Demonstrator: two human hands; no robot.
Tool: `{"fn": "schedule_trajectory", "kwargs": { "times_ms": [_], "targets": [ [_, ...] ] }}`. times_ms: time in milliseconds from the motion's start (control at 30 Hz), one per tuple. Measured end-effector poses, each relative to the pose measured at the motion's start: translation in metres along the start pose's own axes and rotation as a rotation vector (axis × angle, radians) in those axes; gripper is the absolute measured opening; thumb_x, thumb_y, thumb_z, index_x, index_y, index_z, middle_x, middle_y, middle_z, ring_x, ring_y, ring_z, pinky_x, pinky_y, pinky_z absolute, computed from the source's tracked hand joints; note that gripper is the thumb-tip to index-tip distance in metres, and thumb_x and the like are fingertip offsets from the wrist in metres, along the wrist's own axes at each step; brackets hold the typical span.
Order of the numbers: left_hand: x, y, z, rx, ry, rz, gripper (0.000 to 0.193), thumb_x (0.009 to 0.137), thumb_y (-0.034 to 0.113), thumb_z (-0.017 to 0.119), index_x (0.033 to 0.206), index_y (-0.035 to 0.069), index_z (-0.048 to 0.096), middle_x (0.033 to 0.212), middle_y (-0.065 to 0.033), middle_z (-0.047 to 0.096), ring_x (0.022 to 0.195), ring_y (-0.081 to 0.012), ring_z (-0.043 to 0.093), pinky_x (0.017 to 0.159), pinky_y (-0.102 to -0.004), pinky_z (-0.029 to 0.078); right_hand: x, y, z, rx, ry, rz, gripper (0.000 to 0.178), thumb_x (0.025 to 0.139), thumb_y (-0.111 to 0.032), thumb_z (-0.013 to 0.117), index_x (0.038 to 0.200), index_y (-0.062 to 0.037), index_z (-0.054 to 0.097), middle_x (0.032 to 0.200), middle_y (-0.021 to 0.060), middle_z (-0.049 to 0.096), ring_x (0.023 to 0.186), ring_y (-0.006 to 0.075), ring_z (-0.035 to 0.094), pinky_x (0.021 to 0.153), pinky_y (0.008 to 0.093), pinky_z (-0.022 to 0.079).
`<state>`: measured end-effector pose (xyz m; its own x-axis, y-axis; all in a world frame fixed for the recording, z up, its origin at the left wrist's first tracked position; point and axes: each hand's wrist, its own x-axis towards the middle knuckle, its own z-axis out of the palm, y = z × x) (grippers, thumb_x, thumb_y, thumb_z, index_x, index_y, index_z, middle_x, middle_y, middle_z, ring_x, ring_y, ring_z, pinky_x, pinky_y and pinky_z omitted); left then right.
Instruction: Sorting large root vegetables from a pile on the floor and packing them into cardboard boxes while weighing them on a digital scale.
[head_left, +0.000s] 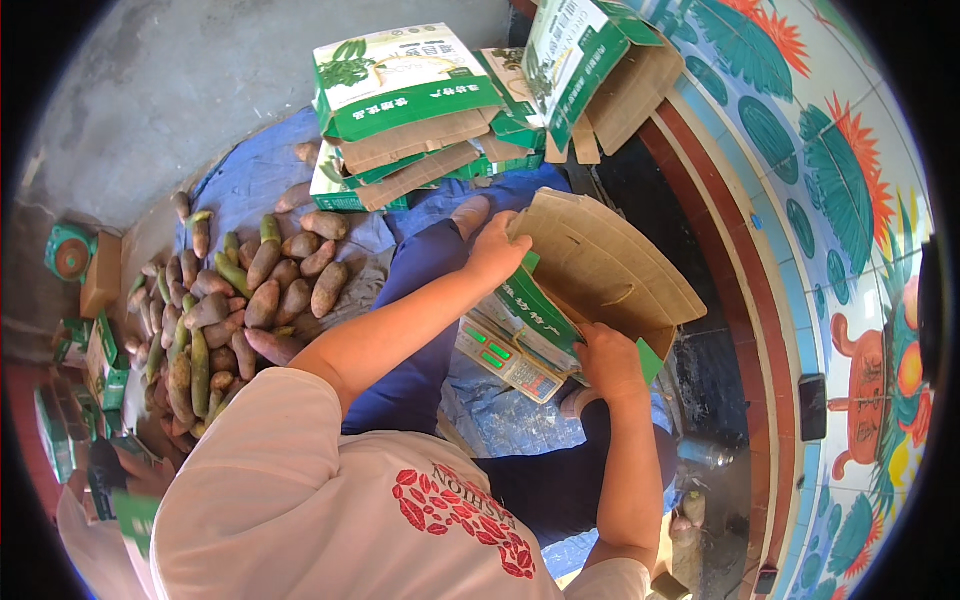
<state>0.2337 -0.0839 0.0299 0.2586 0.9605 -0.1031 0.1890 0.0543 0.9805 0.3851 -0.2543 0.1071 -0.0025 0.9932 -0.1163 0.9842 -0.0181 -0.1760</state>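
The left hand (497, 252) is closed to a pinch on the left corner of a green-and-brown carton (615, 260), thumb and fingers on its cardboard edge. The right hand (612, 362) is curled around the carton's near right corner, its fingertips partly hidden from view. The carton gapes, its plain brown inside showing, and it sits toward the right edge of a blue tarp (520, 412) spread on the floor. Its green printed side overlaps a digital scale (508, 362) with lit green displays and a keypad — whether the carton's weight rests on the scale, I cannot tell.

Along the left edge of the tarp lies a heap of long vegetables (265, 300), brownish-purple and green, some spilling past that edge. At the tarp's far edge stands a stack of cartons (410, 90), green and white, flaps sticking out toward the person; just right of it, another carton (600, 80) tilts with its mouth showing. Beyond the tarp's right edge runs a tiled wall (850, 170) with painted plants — a dark phone-like object (813, 407) is against its lower part.
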Motion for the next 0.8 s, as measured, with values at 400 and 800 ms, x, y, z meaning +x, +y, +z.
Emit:
{"fn": "schedule_trajectory", "kwargs": {
  "times_ms": [400, 800],
  "targets": [
    [-0.015, -0.004, -0.020, 0.273, -0.016, 0.211, 0.051, 0.081, 0.026, 0.059, 0.122, -0.001, 0.047, 0.111, -0.0214, 0.057, 0.104, -0.0310, 0.055, 0.088, -0.0356, 0.042, 0.024, -0.028, -0.013, 0.190, -0.075, -0.017, 0.024, 0.078, -0.018, 0.061, 0.097, -0.0048, 0.063, 0.092, 0.0138, 0.062, 0.090, 0.0318, 0.059, 0.079, 0.0412, 0.046],
    [-0.025, 0.017, -0.014, 0.228, 0.064, 0.529, 0.047, 0.078, 0.027, 0.061, 0.116, 0.002, 0.050, 0.120, -0.0211, 0.050, 0.118, -0.0363, 0.042, 0.100, -0.0439, 0.032, 0.036, -0.037, -0.004, 0.091, -0.125, -0.159, 0.012, 0.078, -0.013, 0.060, 0.084, -0.0023, 0.060, 0.085, 0.0140, 0.060, 0.083, 0.0319, 0.058, 0.074, 0.0419, 0.046]
  ]
}}
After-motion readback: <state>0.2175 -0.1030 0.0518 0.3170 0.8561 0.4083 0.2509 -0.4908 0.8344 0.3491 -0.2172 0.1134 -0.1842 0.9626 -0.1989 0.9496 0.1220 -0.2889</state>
